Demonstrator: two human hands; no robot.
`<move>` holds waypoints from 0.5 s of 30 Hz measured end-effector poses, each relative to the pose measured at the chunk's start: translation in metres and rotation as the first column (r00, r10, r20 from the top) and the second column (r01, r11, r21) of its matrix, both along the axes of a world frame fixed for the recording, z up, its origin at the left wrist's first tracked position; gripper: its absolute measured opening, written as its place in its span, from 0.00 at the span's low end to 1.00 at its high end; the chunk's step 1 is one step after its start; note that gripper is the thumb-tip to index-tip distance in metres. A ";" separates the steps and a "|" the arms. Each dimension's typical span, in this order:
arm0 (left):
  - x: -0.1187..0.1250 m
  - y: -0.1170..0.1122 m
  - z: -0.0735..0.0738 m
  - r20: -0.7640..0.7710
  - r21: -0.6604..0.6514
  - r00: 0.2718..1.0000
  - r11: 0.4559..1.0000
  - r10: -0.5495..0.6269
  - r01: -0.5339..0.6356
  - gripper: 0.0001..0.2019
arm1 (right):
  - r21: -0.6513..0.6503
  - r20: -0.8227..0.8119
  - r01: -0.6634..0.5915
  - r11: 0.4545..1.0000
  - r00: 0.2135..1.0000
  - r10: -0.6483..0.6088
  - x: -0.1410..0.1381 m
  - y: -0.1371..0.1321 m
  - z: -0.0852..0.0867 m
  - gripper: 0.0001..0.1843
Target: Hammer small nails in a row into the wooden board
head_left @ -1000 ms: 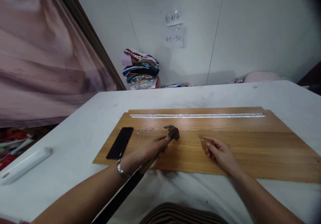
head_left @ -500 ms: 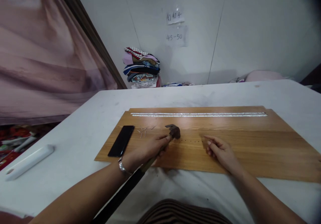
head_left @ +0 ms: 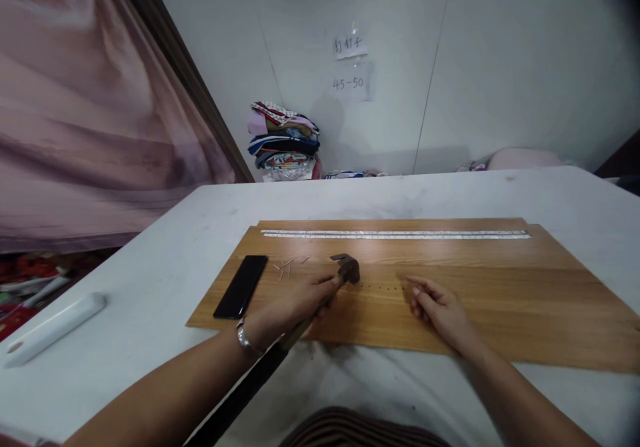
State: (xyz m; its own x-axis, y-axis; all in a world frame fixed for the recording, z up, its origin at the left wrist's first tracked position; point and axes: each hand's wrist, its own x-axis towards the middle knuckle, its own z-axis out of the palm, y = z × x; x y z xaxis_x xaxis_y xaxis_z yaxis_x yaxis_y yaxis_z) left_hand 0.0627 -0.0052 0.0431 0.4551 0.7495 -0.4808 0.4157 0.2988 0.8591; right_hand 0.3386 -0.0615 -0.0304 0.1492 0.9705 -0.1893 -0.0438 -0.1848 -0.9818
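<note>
Hammer [head_left: 351,270], gripped in the closed left hand [head_left: 313,297], has its head over the wooden board [head_left: 500,307], as before; the right hand [head_left: 440,310] is half-curled, any hold unclear. Beyond the left hand lie loose nails [head_left: 287,263], unmoved.

Gap between phone [head_left: 241,287] and hammer [head_left: 351,271], nails [head_left: 287,264] inside

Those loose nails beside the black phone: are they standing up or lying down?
Lying down: the nails rest scattered on the wooden board, their thin shafts stretched along its surface, pointing different ways.
</note>
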 end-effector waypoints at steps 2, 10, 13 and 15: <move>-0.001 0.001 0.000 0.007 -0.008 1.000 1.000 -0.013 0.013 0.20 | 0.010 0.004 -0.007 1.000 1.000 0.007 0.001 0.000 -0.002 0.32; -0.001 -0.002 0.005 -0.039 -0.025 0.999 1.000 -0.015 0.014 0.22 | 0.000 0.021 0.002 1.000 1.000 -0.002 0.001 0.001 -0.003 0.34; -0.001 -0.003 0.007 -0.048 0.003 0.999 1.000 -0.020 0.020 0.22 | 0.000 0.043 -0.002 1.000 0.999 0.002 0.001 0.000 0.000 0.34; -0.001 -0.003 0.007 -0.033 0.023 0.999 1.000 -0.013 0.014 0.22 | 0.006 0.052 -0.007 1.000 0.999 0.006 0.001 0.000 0.000 0.34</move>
